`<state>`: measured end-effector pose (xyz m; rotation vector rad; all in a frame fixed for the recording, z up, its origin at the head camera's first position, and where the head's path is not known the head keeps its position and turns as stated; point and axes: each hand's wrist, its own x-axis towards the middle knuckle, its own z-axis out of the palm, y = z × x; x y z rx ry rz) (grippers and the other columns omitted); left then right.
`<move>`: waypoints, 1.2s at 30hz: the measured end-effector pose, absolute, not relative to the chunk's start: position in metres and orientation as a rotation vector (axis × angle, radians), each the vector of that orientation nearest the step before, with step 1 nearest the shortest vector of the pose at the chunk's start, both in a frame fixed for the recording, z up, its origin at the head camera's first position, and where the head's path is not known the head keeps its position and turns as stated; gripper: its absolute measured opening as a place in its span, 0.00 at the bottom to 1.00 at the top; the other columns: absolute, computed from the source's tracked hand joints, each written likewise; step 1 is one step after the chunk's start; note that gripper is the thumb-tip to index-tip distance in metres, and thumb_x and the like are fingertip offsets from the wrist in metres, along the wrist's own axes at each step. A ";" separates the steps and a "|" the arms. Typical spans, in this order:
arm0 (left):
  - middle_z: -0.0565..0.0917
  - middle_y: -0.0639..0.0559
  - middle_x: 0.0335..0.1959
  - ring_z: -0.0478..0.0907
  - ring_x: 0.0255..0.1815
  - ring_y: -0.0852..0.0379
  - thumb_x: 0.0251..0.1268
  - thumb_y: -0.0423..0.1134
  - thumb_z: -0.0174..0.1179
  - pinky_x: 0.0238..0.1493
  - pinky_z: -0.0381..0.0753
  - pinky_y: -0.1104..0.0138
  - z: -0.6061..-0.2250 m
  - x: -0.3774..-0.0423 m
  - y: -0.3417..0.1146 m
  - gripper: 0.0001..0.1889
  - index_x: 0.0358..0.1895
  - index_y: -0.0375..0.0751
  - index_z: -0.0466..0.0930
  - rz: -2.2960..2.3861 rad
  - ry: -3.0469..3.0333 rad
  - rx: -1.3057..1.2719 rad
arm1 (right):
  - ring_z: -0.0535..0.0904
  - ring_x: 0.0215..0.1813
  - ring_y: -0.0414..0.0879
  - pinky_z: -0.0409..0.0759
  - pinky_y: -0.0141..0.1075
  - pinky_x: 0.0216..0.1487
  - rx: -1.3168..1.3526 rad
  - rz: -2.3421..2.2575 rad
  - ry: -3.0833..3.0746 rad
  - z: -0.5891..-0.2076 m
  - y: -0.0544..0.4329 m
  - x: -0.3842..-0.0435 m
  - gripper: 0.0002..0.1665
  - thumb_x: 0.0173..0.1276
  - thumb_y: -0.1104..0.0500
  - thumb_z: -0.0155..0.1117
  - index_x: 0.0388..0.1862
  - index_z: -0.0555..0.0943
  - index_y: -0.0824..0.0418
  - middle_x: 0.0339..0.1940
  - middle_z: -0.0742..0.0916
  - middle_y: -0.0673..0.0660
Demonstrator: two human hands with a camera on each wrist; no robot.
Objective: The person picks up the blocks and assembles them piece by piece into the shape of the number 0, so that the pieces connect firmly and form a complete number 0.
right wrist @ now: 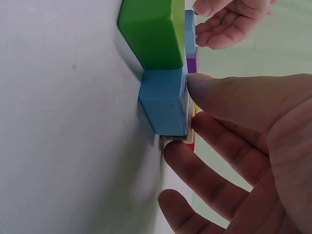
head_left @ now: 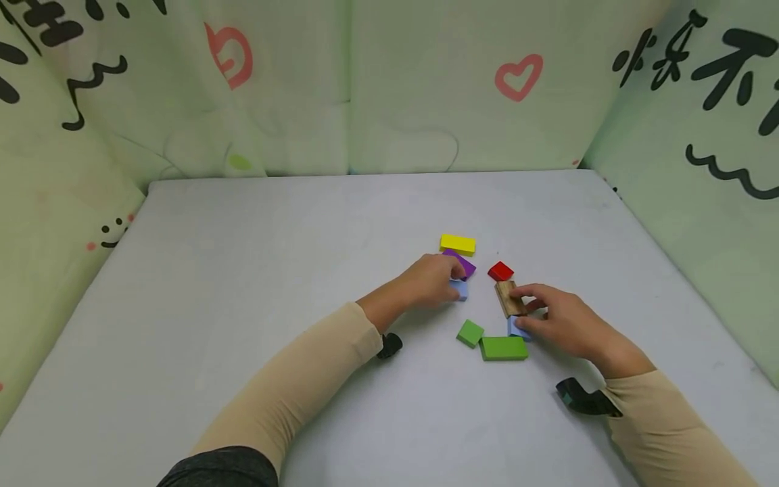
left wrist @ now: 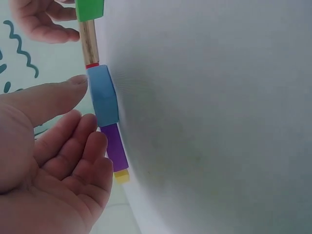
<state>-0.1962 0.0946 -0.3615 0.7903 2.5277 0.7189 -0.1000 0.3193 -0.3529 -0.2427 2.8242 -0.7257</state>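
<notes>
My left hand (head_left: 433, 281) is at the light blue block (left wrist: 103, 95), thumb at one end of it and bent fingers at the other. Beyond those fingers a purple block (head_left: 467, 268) leads to a yellow block (head_left: 458, 244). My right hand (head_left: 562, 321) rests its index finger on a brown wooden block (head_left: 508, 299) and its thumb on a second blue block (right wrist: 165, 100); its other fingers are spread beside them. That blue block lies between the wooden one and a long green block (head_left: 504, 349). A small red block (head_left: 501, 271) touches the wooden block's far end.
A small green block (head_left: 470, 333) lies turned beside the long green one, on the left. All the blocks form a loose ring on the white table (head_left: 274, 270). Printed cloth curtains (head_left: 389, 88) stand along the table's back and sides.
</notes>
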 end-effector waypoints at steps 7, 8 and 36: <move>0.82 0.53 0.49 0.75 0.49 0.59 0.68 0.38 0.66 0.58 0.74 0.71 -0.364 -0.198 0.092 0.17 0.57 0.40 0.81 0.701 2.543 0.794 | 0.80 0.50 0.63 0.79 0.57 0.50 -0.230 -0.715 2.831 -0.354 0.319 -0.100 0.29 0.69 0.59 0.68 0.66 0.73 0.64 0.54 0.83 0.68; 0.82 0.53 0.49 0.75 0.50 0.59 0.68 0.38 0.66 0.58 0.74 0.71 -0.363 -0.199 0.092 0.17 0.57 0.40 0.81 0.698 2.542 0.796 | 0.80 0.51 0.63 0.79 0.57 0.50 -0.231 -0.714 2.831 -0.354 0.318 -0.100 0.28 0.69 0.59 0.68 0.66 0.73 0.64 0.54 0.82 0.68; 0.80 0.51 0.55 0.74 0.53 0.57 0.71 0.36 0.62 0.62 0.73 0.66 -0.357 -0.217 0.071 0.18 0.62 0.39 0.78 0.661 2.580 0.660 | 0.79 0.53 0.64 0.79 0.58 0.50 -0.226 -0.708 2.816 -0.355 0.321 -0.101 0.29 0.69 0.58 0.68 0.66 0.73 0.65 0.56 0.81 0.69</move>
